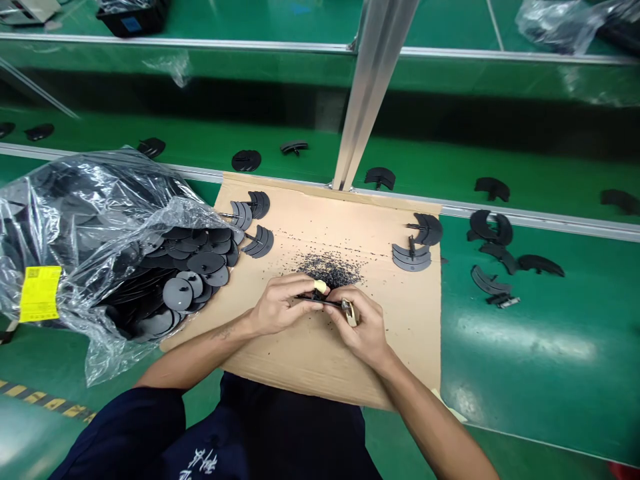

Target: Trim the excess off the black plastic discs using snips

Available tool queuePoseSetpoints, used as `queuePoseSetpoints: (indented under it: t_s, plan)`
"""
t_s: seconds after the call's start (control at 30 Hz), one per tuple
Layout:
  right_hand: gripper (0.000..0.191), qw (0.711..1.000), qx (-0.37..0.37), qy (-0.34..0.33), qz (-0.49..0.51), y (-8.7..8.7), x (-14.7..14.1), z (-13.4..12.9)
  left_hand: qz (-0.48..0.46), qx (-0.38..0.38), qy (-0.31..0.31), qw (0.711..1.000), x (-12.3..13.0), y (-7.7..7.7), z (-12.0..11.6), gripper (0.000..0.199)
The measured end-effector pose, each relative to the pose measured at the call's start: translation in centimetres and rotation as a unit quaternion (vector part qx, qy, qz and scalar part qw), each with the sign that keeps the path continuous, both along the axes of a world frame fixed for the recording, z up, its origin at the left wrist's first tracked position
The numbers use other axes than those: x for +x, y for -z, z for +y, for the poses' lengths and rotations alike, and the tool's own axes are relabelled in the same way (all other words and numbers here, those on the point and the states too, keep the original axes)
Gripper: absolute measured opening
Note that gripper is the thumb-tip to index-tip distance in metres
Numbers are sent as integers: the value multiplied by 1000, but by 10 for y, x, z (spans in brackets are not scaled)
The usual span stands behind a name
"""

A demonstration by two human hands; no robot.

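On the green desk [520, 373], a cardboard sheet [380, 227] lies right of a clear plastic bag [75, 200] full of black discs [177, 294], and holds five groups of black pieces, three left and two right. The two hands nearly touch above a heap of black crumbs [330, 270]: the left hand [283, 305] pinches a thin black strip [320, 302], and the right hand [357, 327] grips a small tool [350, 312] against it.

Green conveyor belts [520, 373] with aluminium rails [543, 217] — a metal post [373, 93] between them.
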State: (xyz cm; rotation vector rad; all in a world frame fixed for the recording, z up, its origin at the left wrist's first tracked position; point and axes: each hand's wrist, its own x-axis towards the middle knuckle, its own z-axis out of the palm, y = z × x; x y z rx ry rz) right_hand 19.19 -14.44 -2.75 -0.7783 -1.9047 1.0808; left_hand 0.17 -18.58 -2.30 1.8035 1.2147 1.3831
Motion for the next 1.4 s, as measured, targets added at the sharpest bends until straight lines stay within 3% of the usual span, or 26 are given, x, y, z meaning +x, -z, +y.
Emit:
queuePoseSetpoints:
  t_s: [0.73, 1.1, 1.4]
  plan:
    - [5, 1000, 2, -7, 5, 0, -1, 1, -21, -35, 28, 999, -3, 5, -1, 28]
    - [5, 1000, -4, -24, -8, 2, 0, -2, 8, 36, -8, 999, -3, 4, -1, 23]
    - [4, 1000, -7, -21, -6, 5, 0, -2, -16, -14, -6, 1000, -1, 3, -2, 23]
